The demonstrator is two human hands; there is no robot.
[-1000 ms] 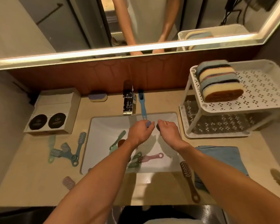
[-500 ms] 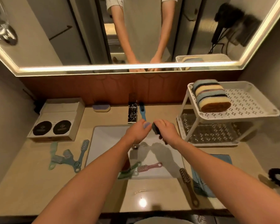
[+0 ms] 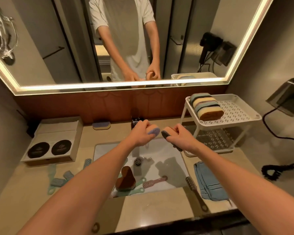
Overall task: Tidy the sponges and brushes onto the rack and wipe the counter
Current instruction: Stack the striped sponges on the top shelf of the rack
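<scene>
Holding one item each: left hand (image 3: pixel 140 134) grips a purple-faced sponge (image 3: pixel 153 131), right hand (image 3: pixel 181 137) grips a dark-faced piece (image 3: pixel 165 134), sponge or brush unclear. Head view, versus a second ago: both hands have lifted off the sink (image 3: pixel 107 155) and parted, now beside the rack (image 3: pixel 236 111). Judged: carry to rack under way. Still loose: brown sponge (image 3: pixel 126 179) and pink brush (image 3: pixel 153 182) in the sink, teal brushes (image 3: pixel 58 182) on the surface (image 3: pixel 156 206), cloth (image 3: pixel 209 182) untouched.

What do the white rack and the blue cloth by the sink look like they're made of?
The rack looks like matte white moulded plastic, judging by its punched holes and rounded rim. The blue cloth seems soft towel fabric: folded, rumpled, with stitched stripes.
</scene>
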